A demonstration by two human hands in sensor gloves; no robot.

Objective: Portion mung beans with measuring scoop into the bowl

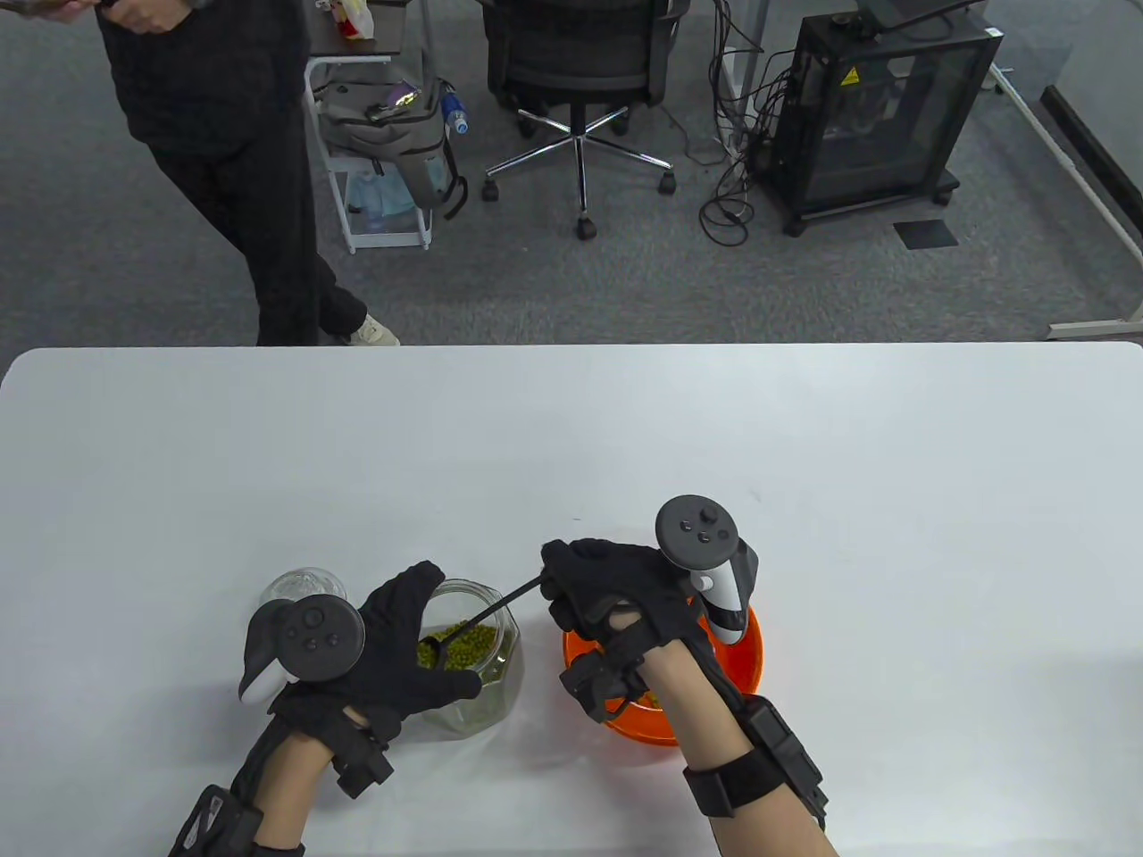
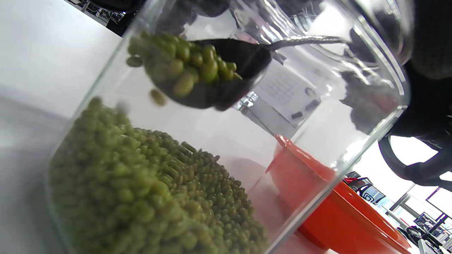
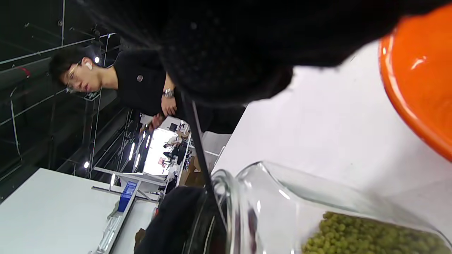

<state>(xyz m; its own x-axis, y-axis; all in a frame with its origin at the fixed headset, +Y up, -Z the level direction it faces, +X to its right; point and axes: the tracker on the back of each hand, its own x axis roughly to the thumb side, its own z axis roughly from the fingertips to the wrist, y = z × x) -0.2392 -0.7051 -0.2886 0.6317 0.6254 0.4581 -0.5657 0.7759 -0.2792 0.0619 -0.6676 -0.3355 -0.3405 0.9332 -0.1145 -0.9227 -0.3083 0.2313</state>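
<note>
A glass jar (image 1: 478, 665) of green mung beans (image 2: 148, 197) stands tilted near the table's front edge. My left hand (image 1: 406, 652) grips the jar from its left side. A black measuring scoop (image 1: 464, 629) reaches into the jar's mouth, its bowl heaped with beans (image 2: 187, 67), one or two falling off. My right hand (image 1: 598, 585) pinches the far end of the scoop's thin handle (image 3: 197, 144). The orange bowl (image 1: 746, 665) sits right of the jar, partly under my right wrist, with a few beans inside.
A glass lid (image 1: 302, 585) lies on the table just left of my left hand. Beyond the far edge a person in black (image 1: 223, 161) stands at the left, with an office chair (image 1: 580, 80) and a black cabinet (image 1: 880, 107) on the floor.
</note>
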